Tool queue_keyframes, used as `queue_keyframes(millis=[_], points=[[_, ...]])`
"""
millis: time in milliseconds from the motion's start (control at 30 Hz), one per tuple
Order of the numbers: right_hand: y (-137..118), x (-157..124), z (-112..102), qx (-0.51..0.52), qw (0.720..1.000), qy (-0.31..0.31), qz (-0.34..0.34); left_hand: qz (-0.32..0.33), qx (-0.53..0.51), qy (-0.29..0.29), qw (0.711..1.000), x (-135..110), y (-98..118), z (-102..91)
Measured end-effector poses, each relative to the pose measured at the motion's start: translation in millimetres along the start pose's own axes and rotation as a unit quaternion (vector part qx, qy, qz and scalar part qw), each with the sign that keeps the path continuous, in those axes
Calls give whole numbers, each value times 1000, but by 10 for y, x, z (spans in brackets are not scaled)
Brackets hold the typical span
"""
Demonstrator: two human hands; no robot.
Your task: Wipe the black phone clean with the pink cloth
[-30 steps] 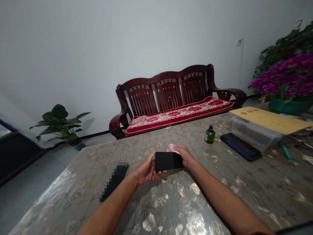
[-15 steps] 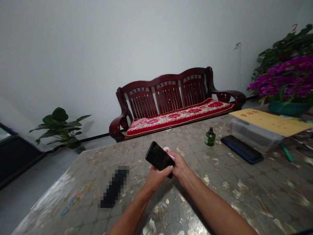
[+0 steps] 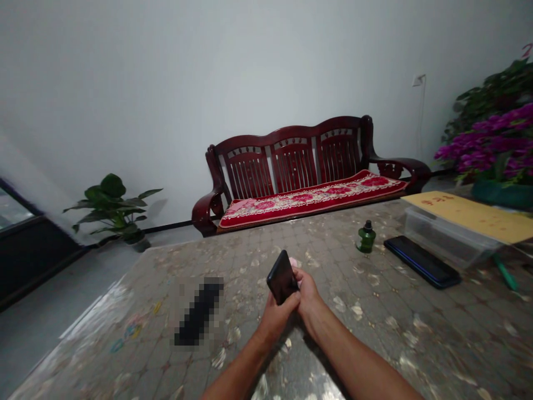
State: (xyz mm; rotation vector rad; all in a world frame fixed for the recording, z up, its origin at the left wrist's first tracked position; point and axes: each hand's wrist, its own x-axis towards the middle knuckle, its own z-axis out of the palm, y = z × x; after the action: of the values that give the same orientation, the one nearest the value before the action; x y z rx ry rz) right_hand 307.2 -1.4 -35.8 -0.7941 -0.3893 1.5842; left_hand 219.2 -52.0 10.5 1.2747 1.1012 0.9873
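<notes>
A dark smartphone point(image 3: 280, 278) is held up over the table in front of me, tilted, its glossy dark face partly toward me. My left hand point(image 3: 278, 316) grips its lower end, the thumb lying across the face. Close against the phone's right side is my right hand point(image 3: 308, 293), fingers closed on a piece of pink cloth point(image 3: 293, 262). Most of the cloth is hidden behind the phone and my fingers, as are several fingertips.
On the patterned table point(image 3: 333, 344), a pixelated dark object point(image 3: 200, 314) and coloured bands point(image 3: 133, 330) lie left. Rightward are a green bottle point(image 3: 366, 239), another phone point(image 3: 420, 261), a clear plastic box point(image 3: 449, 233) under yellow paper point(image 3: 470, 216), and a green pen point(image 3: 506, 272). A wooden bench point(image 3: 291, 133) stands beyond.
The phone has turned more upright and shows a narrower face. Less of the pink cloth shows beside it. The whole view has shifted slightly, so the surroundings sit farther right.
</notes>
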Motion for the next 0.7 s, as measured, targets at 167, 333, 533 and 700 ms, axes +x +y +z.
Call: queue_keyframes(millis=[167,333,533,700], points=[[-112,-20,-115,29,995,96,17,115,25,-71,991,-38,-49,-14],[-606,-310,-66,-62,946,196,-251,103,47,-17,993,-13,-221,-83],[-1048,-770,249,-384,808,10,-446,111,75,11,991,49,-203,-126],[-1068,-892,316,-510,703,-118,-482,150,102,30,983,56,-135,-156]])
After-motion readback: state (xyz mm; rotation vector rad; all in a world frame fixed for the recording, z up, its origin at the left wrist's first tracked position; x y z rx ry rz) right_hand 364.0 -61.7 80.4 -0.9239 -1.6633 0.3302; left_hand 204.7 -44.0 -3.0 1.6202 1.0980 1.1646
